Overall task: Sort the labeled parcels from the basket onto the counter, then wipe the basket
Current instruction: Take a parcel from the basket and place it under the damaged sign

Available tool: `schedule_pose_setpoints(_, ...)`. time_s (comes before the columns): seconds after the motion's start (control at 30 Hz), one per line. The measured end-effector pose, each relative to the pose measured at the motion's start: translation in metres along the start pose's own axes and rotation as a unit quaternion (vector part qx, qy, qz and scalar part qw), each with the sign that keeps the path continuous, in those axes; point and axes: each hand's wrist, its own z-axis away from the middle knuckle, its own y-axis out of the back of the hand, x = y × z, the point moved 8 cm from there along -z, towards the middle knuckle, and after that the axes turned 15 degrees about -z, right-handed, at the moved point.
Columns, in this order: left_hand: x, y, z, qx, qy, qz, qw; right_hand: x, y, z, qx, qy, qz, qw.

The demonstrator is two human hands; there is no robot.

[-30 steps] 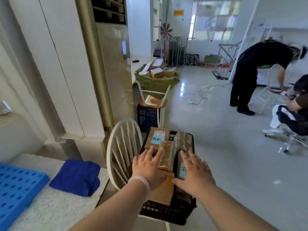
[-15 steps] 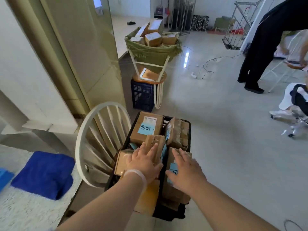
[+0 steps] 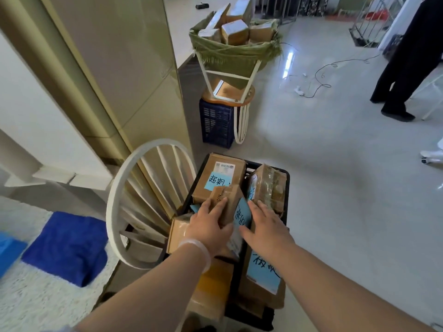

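A black basket (image 3: 287, 185) stands on a white chair, packed with several brown cardboard parcels carrying blue handwritten labels. My left hand (image 3: 208, 226) lies over a small upright parcel (image 3: 231, 200) in the basket's middle, fingers curled on its left face and thumb underneath. My right hand (image 3: 266, 226) is flat with fingers spread, against the right side of that parcel's blue label. A larger labeled parcel (image 3: 218, 176) lies at the back and a tape-wrapped one (image 3: 269, 188) at the right. Another parcel (image 3: 262, 274) with a big blue label lies under my right forearm.
The speckled counter (image 3: 48, 307) is at lower left with a folded blue cloth (image 3: 67, 248) and a blue tray (image 3: 7, 250). The chair's round back (image 3: 112, 195) stands between basket and counter. Beyond are a green sack (image 3: 235, 53) of parcels, a dark crate (image 3: 217, 123) and a person in black (image 3: 407, 68).
The view has tipped down and come closer to the basket. Both hands have slid forward onto the small middle parcel, the left one closing on it.
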Motion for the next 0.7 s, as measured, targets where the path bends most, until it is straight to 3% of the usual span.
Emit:
schedule_pose_setpoints(0.17,-0.018,0.026,-0.004,-0.013,0.010,0.193,0.981,-0.020,0.006,-0.007,0.014,-0.032,-0.087,0.996)
schedule_pose_setpoints(0.4,-0.033,0.063,-0.016,0.007,-0.020,0.354,0.935,-0.038,0.007,-0.021,0.043,-0.084,-0.213,0.972)
schedule_pose_setpoints(0.57,-0.029,0.075,-0.019,0.010,-0.033,0.403,0.915,-0.050,0.009,-0.023,0.056,-0.090,-0.343,0.933)
schedule_pose_setpoints(0.7,-0.024,0.078,-0.021,-0.039,-0.032,0.434,0.900,-0.059,0.024,-0.015,0.070,-0.078,-0.309,0.945)
